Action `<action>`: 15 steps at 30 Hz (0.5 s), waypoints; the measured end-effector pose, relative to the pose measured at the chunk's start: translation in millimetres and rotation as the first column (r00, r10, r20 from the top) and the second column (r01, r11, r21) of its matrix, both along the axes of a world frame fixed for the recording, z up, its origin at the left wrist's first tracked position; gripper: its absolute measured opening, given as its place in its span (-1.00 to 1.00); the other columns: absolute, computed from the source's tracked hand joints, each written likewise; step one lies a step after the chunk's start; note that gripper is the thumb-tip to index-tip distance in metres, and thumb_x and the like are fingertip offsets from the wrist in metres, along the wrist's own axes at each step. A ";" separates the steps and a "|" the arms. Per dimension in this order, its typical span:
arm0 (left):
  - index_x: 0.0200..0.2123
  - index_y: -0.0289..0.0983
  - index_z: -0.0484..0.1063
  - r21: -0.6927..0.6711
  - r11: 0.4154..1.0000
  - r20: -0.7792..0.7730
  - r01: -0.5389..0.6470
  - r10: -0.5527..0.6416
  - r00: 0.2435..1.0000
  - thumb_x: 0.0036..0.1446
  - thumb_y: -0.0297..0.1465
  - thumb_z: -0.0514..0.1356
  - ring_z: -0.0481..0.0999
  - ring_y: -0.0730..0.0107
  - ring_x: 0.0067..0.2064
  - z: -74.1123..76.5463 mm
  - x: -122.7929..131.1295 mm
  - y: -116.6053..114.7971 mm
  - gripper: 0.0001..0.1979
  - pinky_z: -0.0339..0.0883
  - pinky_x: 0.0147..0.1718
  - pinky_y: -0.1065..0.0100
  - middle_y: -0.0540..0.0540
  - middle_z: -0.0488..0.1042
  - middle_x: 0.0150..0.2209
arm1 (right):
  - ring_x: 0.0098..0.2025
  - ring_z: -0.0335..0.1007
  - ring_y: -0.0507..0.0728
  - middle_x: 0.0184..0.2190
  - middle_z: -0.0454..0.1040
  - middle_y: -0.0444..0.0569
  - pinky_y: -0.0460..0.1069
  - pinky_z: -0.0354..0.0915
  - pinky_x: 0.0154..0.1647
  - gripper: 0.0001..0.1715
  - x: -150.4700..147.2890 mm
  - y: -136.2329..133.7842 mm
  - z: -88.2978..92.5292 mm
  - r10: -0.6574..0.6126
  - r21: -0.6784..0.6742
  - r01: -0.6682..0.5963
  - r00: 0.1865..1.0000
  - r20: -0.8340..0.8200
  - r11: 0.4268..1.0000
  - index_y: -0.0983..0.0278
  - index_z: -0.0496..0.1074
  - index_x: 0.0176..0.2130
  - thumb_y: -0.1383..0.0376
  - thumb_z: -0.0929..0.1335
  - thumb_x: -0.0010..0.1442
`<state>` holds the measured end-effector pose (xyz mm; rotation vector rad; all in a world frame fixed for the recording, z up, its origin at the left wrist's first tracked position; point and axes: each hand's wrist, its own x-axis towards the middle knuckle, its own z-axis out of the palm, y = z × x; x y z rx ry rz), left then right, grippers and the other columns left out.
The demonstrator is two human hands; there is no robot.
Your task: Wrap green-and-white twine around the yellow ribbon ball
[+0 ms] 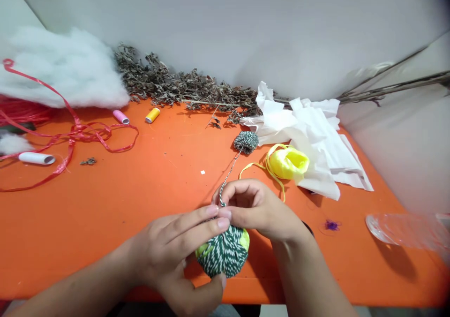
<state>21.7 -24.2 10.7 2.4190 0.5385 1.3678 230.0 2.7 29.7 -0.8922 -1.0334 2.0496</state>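
Note:
Near the table's front edge, my left hand [179, 246] grips a round piece wrapped in green-and-white twisted cord [225, 256], its thumb below and fingers across the top. Yellow-green patches show at the sides of this piece. My right hand [256, 209] pinches the cord strand [228, 176] at the top of the piece, thumb and fingers together. From there the strand runs up to a small bundle of the same cord [246, 141] on the table. A yellow ribbon roll [288, 162] lies to the right of the bundle, a loose end trailing left.
On the orange table [140, 190] lie crumpled white paper [316, 134], dried twigs [190, 89], white stuffing [70, 68], red ribbon [77, 129], a pink spool [121, 116], a yellow spool [152, 115] and a white tube [37, 158]. A clear plastic item [404, 230] is at right.

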 end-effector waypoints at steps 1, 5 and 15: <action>0.34 -0.35 0.21 0.001 1.000 -0.006 0.003 -0.003 1.000 -0.13 -0.42 0.28 0.67 0.12 -0.01 0.0 -0.4 0.6 -0.12 0.60 -0.03 0.37 -0.17 0.68 -0.09 | -0.48 0.40 -0.09 -0.50 0.53 -0.19 -0.20 0.32 -0.45 -0.74 -0.3 0.0 0.7 -0.003 -0.001 0.003 1.000 0.003 1.000 0.30 0.56 -0.40 0.39 0.63 -0.10; 0.36 -0.31 0.18 -0.005 1.000 -0.015 0.021 -0.021 1.000 -0.10 -0.40 0.27 0.68 0.13 -0.05 -3.2 -2.4 -3.0 -0.11 0.64 -0.09 0.35 -0.12 0.69 -0.13 | -0.44 0.42 -0.05 -0.47 0.54 -0.14 -0.16 0.35 -0.41 -0.77 -3.0 0.4 3.9 -0.022 -0.001 0.022 0.999 0.024 1.000 0.32 0.57 -0.43 0.35 0.63 -0.07; 0.01 -0.09 0.53 0.130 0.991 0.009 0.008 -0.010 1.000 0.20 -0.37 0.09 0.58 0.27 0.06 -25.7 -12.7 -25.8 -0.65 0.58 0.07 0.30 0.05 0.69 -0.15 | -0.40 0.44 -0.04 -0.45 0.56 -0.12 -0.13 0.38 -0.35 -0.79 -10.7 -1.6 5.4 0.086 -0.025 -0.088 0.994 -0.067 0.996 0.31 0.58 -0.43 0.32 0.62 -0.05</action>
